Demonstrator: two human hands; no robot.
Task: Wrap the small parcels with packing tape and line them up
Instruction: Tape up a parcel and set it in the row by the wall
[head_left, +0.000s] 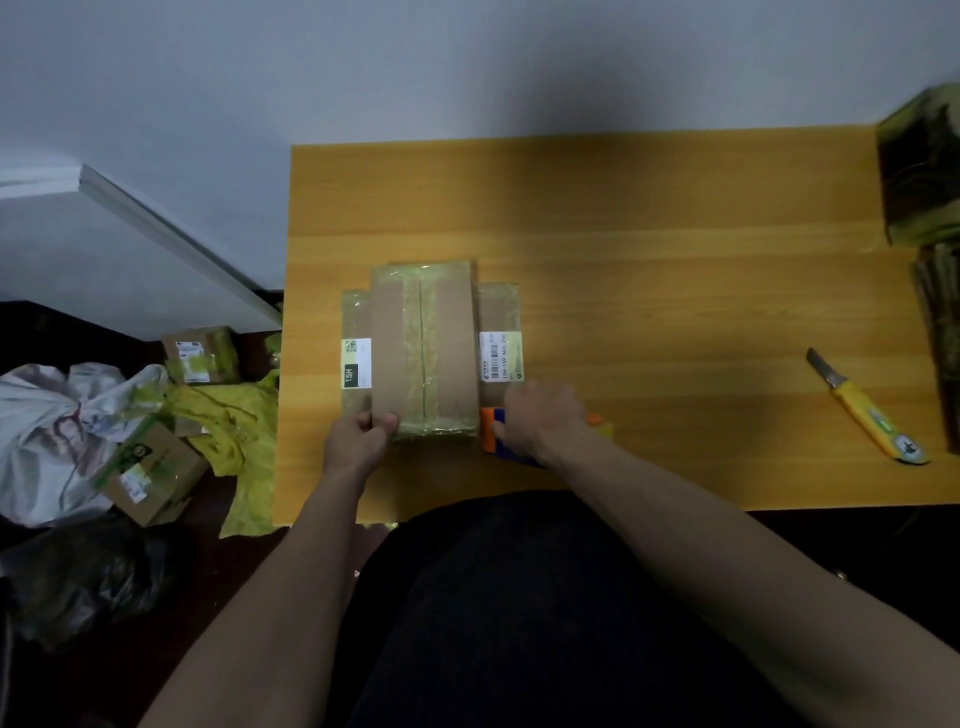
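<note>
Left grip (363, 434) is pinching the near-left corner of the top parcel (423, 348), thumb on top and fingers curled under the edge. Right grip (540, 415) is wrapped around the orange tape dispenser (489, 431), sitting just beside that same parcel's near-right corner, pretty much touching it.

The bit that matters: the top parcel's long axis runs straight away from the person, and there's already a tape strip down the middle along that line. The dispenser is at the near end on the right, so I'd guess the next pull goes away from the body along the right side, or around the near end, with the left hand pinning the box.

It's stacked on two other parcels, a left one (356, 358) and a right one (501, 338), both poking out with labels showing.

Everything's on a yellow wood table (675, 260). A yellow-handled knife (865, 413) lies well off to the right. More boxes (150, 467) and bags (47, 426) are on the floor to the left.
</note>
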